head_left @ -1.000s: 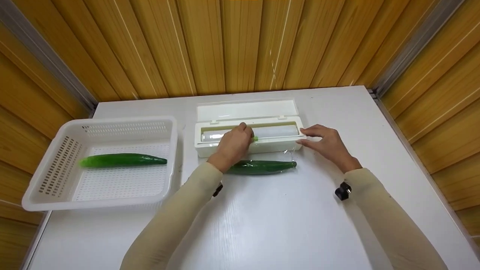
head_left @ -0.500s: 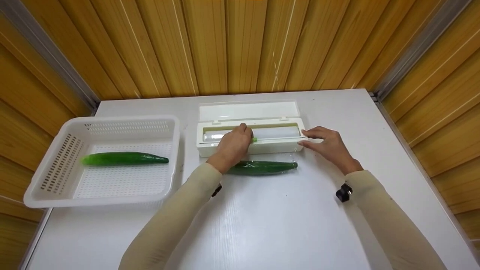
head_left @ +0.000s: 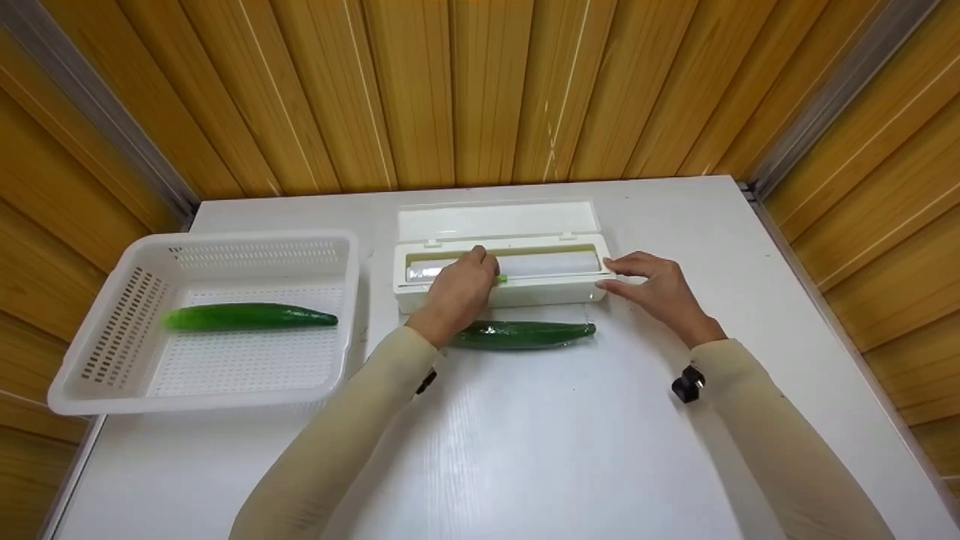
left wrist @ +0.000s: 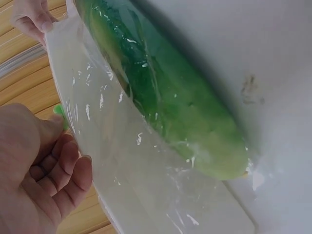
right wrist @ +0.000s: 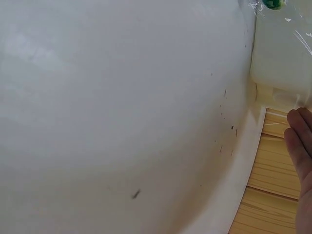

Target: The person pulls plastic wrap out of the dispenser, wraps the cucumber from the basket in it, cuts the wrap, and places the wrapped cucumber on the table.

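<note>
A white cling film dispenser (head_left: 525, 294) lies across the table with its lid raised behind it, showing the film roll (head_left: 551, 264) inside. My left hand (head_left: 459, 289) pinches the small green slide cutter (left wrist: 59, 112) on the dispenser's front edge, near its middle. My right hand (head_left: 652, 286) holds the dispenser's right end between thumb and fingers. In front lies a green cucumber (head_left: 529, 334) under clear film (left wrist: 97, 105), which runs down over the dispenser's front in the left wrist view. My left hand and wrist hide the cucumber's left end in the head view.
To the left stands a white plastic basket (head_left: 341, 300) with perforated sides, holding another cucumber (head_left: 251, 316). The white table (head_left: 570, 457) meets a ribbed wood-look wall (head_left: 480, 97) at the back, with similar panels on both sides.
My left hand has slid slightly left along the dispenser's edge with the green cutter. My right hand keeps its place on the right end. The head view has shifted a little.
</note>
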Demonstrator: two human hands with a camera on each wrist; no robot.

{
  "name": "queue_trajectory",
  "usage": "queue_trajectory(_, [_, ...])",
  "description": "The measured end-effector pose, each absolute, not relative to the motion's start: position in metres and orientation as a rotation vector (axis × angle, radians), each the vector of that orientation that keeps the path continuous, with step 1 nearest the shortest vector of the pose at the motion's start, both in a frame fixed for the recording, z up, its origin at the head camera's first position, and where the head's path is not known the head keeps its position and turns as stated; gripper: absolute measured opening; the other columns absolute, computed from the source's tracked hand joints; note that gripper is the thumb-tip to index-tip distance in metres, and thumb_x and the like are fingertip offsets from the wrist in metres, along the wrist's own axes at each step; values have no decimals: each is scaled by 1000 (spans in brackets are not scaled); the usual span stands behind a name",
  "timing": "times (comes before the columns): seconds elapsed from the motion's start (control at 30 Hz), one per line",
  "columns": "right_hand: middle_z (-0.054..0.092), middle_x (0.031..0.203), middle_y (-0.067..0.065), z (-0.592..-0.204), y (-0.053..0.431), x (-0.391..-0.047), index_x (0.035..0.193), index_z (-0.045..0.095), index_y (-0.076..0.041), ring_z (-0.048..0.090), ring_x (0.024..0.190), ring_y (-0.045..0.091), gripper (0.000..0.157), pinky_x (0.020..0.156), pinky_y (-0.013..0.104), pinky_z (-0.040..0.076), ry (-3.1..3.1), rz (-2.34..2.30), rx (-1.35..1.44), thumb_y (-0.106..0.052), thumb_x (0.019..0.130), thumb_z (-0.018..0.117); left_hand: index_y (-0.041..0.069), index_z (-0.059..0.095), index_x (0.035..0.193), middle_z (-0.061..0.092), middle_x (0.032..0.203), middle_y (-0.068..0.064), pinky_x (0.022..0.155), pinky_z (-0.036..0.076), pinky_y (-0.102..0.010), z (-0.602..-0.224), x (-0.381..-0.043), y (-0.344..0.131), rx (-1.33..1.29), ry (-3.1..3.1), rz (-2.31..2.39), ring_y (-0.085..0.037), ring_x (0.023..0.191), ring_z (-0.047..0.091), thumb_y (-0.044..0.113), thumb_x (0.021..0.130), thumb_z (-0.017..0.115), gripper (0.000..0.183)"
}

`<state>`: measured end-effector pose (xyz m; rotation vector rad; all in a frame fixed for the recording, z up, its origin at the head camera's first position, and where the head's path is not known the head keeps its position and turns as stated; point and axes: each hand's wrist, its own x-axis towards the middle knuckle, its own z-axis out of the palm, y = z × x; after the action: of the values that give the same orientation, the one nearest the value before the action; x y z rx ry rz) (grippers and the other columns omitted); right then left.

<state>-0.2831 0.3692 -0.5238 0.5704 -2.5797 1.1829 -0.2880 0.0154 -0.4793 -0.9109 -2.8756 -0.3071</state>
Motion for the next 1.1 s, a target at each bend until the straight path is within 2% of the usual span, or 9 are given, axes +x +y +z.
queue_trajectory(0.2, [78,109,7,-522,381,-284,120,81,-7,71,100,26,38,86,21,55,-2545,1145,591,-5,83,91,-3,65,115,61,109,-16,79,61,-38,-482,-289,-6,-874,-2849,-355,-28,96,64,2,105,65,11])
queue_trajectory(0.47, [78,109,6,-524,390,-283,120,81,-7,69,97,3,40,84,24,58,-2538,1139,571,-6,82,92,-4,63,112,58,108,-18,78,60,-41,-483,-290,-23,-859,-2853,-432,-30,94,64,-5,104,63,9])
queue_trajectory(0.67, [78,107,7,-527,382,-287,119,81,-6,72,96,14,40,84,21,57,-2517,1117,601,-4,81,92,-5,62,112,58,109,-18,81,59,-39,-482,-288,-42,-830,-2864,-441,-30,96,63,1,106,61,8])
queue_trajectory(0.73, [78,106,7,-527,381,-288,118,81,-5,73,96,17,40,84,21,57,-2501,1117,617,-2,81,92,-5,63,111,58,109,-18,81,59,-38,-481,-287,-50,-820,-2865,-437,-30,97,63,-4,105,61,6])
queue_trajectory(0.9, [78,105,8,-527,383,-291,118,81,-5,73,94,15,40,82,22,58,-2490,1108,636,-2,80,92,-5,64,110,60,107,-18,79,60,-37,-479,-285,-71,-737,-2873,-416,-32,97,64,-13,100,63,13])
queue_trajectory(1.1, [78,104,9,-528,390,-293,118,80,-3,72,95,9,41,82,20,58,-2471,1088,649,2,79,92,-6,65,111,62,105,-19,83,60,-40,-479,-286,-85,-692,-2883,-387,-34,98,66,-13,99,63,13])
